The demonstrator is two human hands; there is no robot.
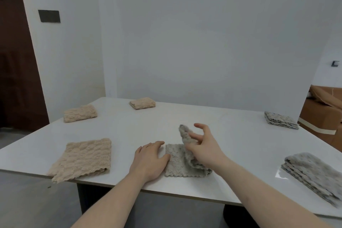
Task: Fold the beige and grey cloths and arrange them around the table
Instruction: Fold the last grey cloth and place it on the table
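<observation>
Partly hidden, right hand pinches grey cloth's raised flap; left hand presses it, fingers flat.

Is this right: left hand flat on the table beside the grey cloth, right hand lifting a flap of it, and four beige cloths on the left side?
Not quite. The head view shows three beige cloths on the left side, not four: near, mid, far. The rest holds: left hand lies flat on the table beside the grey cloth, right hand lifts its flap.
</observation>
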